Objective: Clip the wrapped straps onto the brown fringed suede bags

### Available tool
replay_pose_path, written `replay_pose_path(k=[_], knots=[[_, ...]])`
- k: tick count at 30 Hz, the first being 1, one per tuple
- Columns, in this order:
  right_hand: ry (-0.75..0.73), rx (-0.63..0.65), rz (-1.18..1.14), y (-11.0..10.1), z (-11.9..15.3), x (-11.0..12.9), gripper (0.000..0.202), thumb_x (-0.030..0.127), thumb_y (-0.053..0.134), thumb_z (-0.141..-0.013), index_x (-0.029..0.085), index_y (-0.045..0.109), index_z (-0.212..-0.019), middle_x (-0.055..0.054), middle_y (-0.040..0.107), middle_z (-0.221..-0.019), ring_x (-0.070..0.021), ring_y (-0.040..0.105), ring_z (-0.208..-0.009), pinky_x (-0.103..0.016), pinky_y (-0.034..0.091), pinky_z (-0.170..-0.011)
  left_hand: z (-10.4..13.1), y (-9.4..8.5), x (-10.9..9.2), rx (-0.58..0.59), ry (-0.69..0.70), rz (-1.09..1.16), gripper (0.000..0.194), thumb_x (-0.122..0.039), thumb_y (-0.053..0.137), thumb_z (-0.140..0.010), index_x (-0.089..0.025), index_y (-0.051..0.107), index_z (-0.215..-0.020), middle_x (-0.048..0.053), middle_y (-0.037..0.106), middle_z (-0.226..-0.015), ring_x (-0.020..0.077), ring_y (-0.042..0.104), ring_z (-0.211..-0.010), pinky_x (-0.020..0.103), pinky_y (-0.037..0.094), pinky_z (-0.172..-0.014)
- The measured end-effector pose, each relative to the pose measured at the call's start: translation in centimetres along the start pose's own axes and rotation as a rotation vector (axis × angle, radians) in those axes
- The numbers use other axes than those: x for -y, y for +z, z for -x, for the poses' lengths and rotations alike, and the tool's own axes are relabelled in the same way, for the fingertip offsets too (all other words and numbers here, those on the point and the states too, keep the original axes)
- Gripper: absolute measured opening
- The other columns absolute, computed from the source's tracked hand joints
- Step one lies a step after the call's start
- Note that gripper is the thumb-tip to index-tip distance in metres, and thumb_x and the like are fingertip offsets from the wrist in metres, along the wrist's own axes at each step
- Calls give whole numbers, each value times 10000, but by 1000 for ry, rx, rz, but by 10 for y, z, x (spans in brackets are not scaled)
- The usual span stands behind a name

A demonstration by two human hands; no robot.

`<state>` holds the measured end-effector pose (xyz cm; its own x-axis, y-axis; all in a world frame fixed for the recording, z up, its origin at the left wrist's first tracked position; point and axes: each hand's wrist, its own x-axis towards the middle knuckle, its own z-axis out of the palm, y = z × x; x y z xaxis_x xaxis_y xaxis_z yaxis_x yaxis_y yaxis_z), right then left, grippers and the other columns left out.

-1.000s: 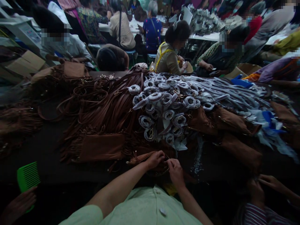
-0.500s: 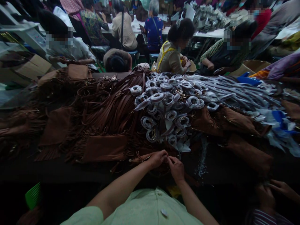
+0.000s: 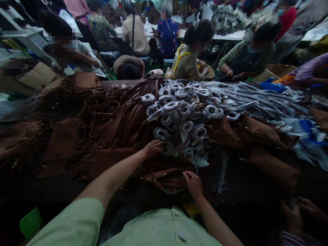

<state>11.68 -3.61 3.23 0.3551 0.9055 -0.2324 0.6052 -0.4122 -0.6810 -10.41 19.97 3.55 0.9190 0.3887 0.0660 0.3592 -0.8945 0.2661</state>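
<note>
My left hand (image 3: 154,148) reaches forward to the near left edge of a pile of coiled straps wrapped in clear plastic (image 3: 184,127). Its fingers stretch onto a wrapped strap coil (image 3: 167,149), partly hiding it; no firm grip shows. Close to my body lies a brown bag (image 3: 167,181) with its zipper gaping and its inside showing. My right hand (image 3: 193,183) pinches this bag at the right end of its zipper opening.
Loose brown straps (image 3: 123,119) and fringed brown bags (image 3: 60,140) cover the table's left. More brown bags (image 3: 263,131) and blue-and-clear plastic (image 3: 307,133) lie right. A green comb (image 3: 30,222) is at lower left. Co-workers' hands (image 3: 294,212) show at lower right.
My left hand has left the bag's zipper end and moved forward and left to the wrapped coils. The bag's opening now gapes. My right hand has stayed at the bag.
</note>
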Motion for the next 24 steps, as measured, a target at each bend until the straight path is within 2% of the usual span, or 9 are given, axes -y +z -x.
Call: replay_pose_path(k=[3, 6, 9, 12, 15, 18, 20, 22, 24], knots=[[-7, -2, -11, 1, 0, -2, 292, 394, 460, -812, 206, 682, -833, -49, 699, -881, -194, 635, -829, -304, 458, -792, -14, -9, 18, 94, 170, 20, 319, -142, 504, -812, -283, 630, -1069, 74, 523, -1165, 198, 450, -1037, 311, 335, -876], [-14, -6, -13, 1, 0, -3, 301, 398, 452, -814, 203, 681, -837, -48, 698, -883, -190, 635, -830, -299, 458, -796, -27, -14, 28, 160, 234, 16, 263, -137, 494, -812, -247, 657, -986, 80, 537, -1129, 192, 454, -1019, 295, 337, -844], [-17, -4, 2, 1, -1, -4, 308, 407, 449, -815, 205, 680, -844, -47, 698, -880, -193, 636, -828, -301, 457, -796, -35, -15, 29, 159, 245, -14, 216, -117, 487, -805, -206, 663, -895, 91, 547, -1092, 195, 454, -1004, 298, 331, -838], [-8, 5, 1, 1, -1, -5, 301, 402, 455, -812, 206, 681, -851, -47, 698, -884, -194, 634, -832, -304, 458, -796, -39, -27, 18, 169, 273, -13, 165, -140, 511, -795, -192, 648, -871, 93, 558, -1044, 198, 457, -971, 307, 325, -847], [6, 12, -11, 1, -1, -6, 304, 403, 456, -812, 207, 683, -860, -48, 698, -894, -195, 633, -842, -304, 458, -798, -37, -52, -8, 134, 263, 68, 160, -207, 530, -809, -196, 622, -939, 90, 565, -1045, 212, 438, -1026, 323, 295, -910], [27, 19, -21, 3, -1, -8, 318, 423, 459, -810, 206, 684, -870, -50, 699, -906, -200, 635, -850, -309, 462, -797, -27, -66, -51, 78, 119, 116, 218, -291, 520, -832, -168, 594, -996, 107, 575, -1027, 231, 436, -1056, 337, 272, -953], [33, 19, -24, 4, -1, -9, 322, 426, 461, -808, 204, 684, -877, -52, 700, -911, -201, 636, -852, -311, 464, -801, -19, -58, -82, 93, -54, 87, 324, -392, 558, -802, -139, 588, -1003, 126, 583, -1003, 248, 470, -1008, 349, 301, -925], [27, 6, -19, 5, -2, -10, 314, 413, 464, -806, 200, 685, -874, -53, 700, -909, -198, 636, -848, -309, 462, -809, -11, -37, -110, 148, -262, 28, 366, -433, 555, -792, -118, 600, -972, 136, 601, -938, 265, 501, -958, 365, 344, -863], [14, 5, -8, 5, -3, -9, 300, 398, 467, -805, 202, 686, -864, -51, 701, -905, -193, 636, -839, -305, 461, -807, -6, -14, -128, 263, -395, 11, 366, -450, 528, -802, -109, 626, -891, 142, 617, -855, 272, 532, -894, 370, 378, -792]])
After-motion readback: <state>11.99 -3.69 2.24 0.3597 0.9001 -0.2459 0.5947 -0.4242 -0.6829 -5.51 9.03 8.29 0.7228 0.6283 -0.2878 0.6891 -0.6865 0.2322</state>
